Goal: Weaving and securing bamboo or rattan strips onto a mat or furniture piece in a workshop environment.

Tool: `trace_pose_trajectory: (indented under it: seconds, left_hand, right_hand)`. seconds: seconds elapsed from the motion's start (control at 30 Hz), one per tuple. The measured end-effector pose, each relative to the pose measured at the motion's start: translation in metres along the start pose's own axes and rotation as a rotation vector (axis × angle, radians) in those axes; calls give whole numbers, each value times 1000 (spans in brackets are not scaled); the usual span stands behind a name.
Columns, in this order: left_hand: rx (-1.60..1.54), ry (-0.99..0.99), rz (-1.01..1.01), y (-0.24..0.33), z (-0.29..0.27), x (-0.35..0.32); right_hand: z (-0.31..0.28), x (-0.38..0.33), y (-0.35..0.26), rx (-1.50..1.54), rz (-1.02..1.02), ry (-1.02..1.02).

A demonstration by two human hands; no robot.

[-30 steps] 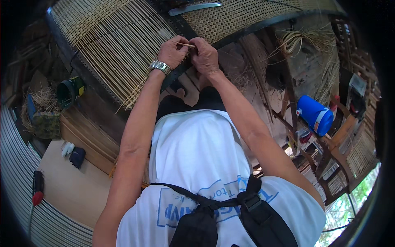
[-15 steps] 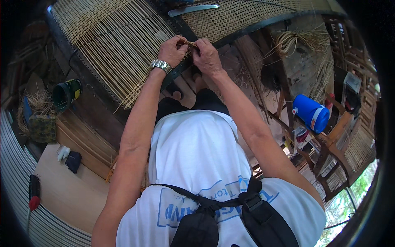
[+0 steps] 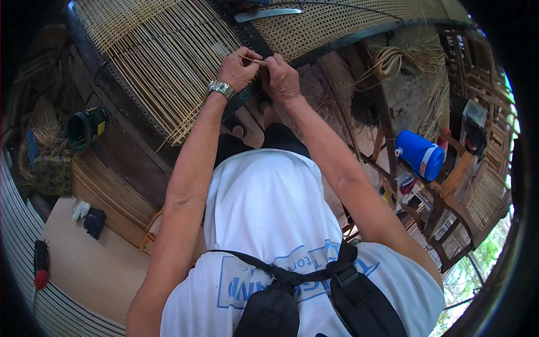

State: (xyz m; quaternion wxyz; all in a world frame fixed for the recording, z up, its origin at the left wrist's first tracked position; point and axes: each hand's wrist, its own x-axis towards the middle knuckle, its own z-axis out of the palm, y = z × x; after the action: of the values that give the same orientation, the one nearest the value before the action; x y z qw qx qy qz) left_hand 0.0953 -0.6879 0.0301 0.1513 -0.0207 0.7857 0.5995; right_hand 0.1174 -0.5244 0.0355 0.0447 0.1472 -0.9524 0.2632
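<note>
My left hand (image 3: 236,71), with a metal watch at the wrist, pinches a thin tan cane strand (image 3: 255,60) between thumb and fingertips. Close beside it, my right hand (image 3: 282,80) is closed on the strand's other side, its fingertips partly hidden behind the knuckles. A short straight stretch of strand shows between them. Both hands are over the dark frame edge of a partly woven cane panel (image 3: 168,53). Its far part is closely meshed, while nearer me mostly parallel strands show. Beyond my hands, a long knife-like blade (image 3: 268,15) lies near finished open-mesh caning (image 3: 337,25).
A bundle of loose cane (image 3: 400,60) lies on a worn board at right. Below it are a blue drink cooler (image 3: 420,155) and a wooden chair with a cane back (image 3: 485,199). At left stand a dark green bucket (image 3: 80,132) and a light board (image 3: 92,253) carrying small items.
My fingers have shifted slightly, and the strand between them now shows as a straighter strip. My right hand is turned a little differently. The whole view has moved slightly.
</note>
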Motion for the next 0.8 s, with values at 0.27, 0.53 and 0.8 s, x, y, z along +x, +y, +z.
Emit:
trace_pose_trajectory:
  seconds: [0.27,0.53,0.8]
  left_hand:
    - [14,18,-21,1,-3,2]
    - [17,0,6,-1,-3,3]
    - [-154,-85,28,3,-7,-5]
  right_hand:
    - [2,1,3,2,81,36]
    - [8,1,1,18,104,111]
    - [1,4,3,-27,68,-2]
